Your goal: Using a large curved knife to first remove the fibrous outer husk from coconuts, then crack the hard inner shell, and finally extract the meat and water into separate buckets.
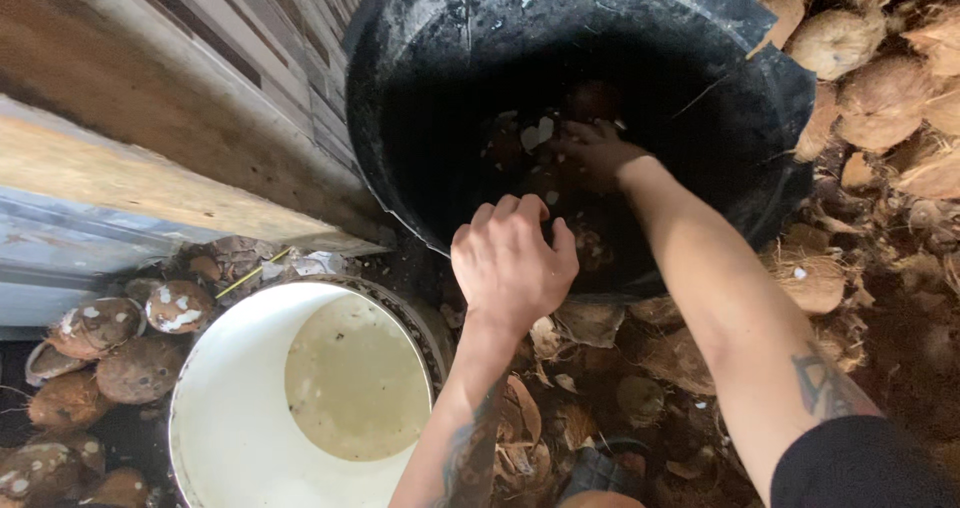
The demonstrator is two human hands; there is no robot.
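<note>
Black tub (420, 78): right hand (592, 151) deep inside, closing on shell pieces (535, 133); left hand (512, 263) curled over rim, holding nothing visible.

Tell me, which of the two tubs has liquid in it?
The white bucket at lower left holds cloudy liquid; the big black tub above holds only dark shell pieces.

Bare tattooed forearms; black sleeve (860, 463) on the right arm.

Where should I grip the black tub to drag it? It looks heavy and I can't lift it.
Grip the black tub by its near rim, from above, beside the left hand already curled over it. The rim is bare there, and coconuts crowd the far right side.
</note>
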